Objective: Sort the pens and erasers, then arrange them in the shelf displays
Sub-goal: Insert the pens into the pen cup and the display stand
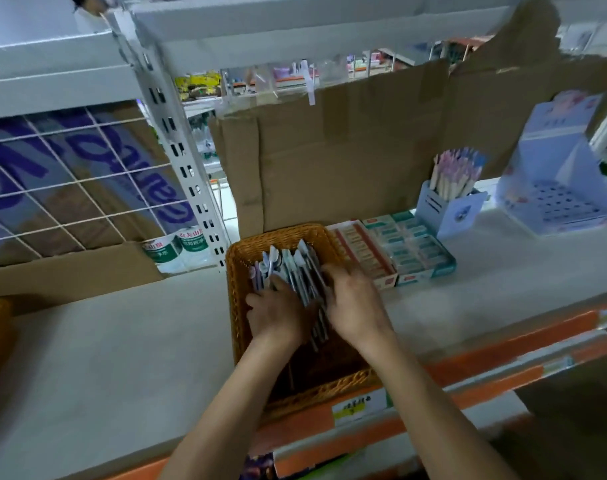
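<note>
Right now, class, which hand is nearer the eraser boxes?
Right. The right hand rests on the pens in the basket, just beside the eraser boxes; the left hand is farther away.

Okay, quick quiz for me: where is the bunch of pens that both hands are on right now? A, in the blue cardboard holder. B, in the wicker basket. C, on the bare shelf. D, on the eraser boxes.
B: the left hand and right hand press on the pens lying inside the wicker basket, left of the eraser boxes.
</note>
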The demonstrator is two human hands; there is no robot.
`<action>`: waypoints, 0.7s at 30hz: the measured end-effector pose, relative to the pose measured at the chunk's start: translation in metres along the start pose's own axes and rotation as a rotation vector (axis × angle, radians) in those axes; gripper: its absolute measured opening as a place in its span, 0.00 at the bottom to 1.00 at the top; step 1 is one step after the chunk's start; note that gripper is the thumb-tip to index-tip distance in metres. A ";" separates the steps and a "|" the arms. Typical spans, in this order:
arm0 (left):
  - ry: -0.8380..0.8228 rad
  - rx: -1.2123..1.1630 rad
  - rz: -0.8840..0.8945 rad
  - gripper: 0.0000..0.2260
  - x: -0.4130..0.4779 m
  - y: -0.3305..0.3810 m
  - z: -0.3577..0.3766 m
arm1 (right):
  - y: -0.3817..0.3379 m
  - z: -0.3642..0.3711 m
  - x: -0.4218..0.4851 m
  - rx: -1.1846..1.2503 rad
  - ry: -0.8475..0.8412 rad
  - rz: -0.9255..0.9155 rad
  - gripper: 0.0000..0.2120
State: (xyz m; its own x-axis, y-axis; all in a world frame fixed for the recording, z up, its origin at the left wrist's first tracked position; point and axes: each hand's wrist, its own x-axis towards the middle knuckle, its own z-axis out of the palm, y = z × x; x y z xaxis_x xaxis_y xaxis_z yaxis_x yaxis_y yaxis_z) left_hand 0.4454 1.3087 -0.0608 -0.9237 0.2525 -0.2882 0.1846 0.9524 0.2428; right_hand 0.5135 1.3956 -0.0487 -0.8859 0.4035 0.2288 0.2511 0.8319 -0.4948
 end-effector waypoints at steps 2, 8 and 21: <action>-0.001 0.085 -0.016 0.39 0.013 0.008 0.001 | 0.003 0.005 0.013 -0.043 -0.135 -0.027 0.21; -0.041 0.018 -0.048 0.43 0.032 0.011 -0.003 | 0.017 0.013 0.032 0.027 -0.074 -0.075 0.13; 0.349 -0.202 -0.194 0.19 0.012 0.007 -0.019 | 0.051 -0.020 0.052 0.361 -0.360 -0.304 0.11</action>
State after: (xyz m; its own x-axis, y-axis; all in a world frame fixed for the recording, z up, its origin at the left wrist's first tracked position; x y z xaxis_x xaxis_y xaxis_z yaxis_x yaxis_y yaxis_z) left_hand 0.4291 1.3155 -0.0446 -0.9991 -0.0335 -0.0243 -0.0405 0.9150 0.4013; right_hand 0.4883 1.4669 -0.0456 -0.9898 -0.0398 0.1371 -0.1272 0.6820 -0.7202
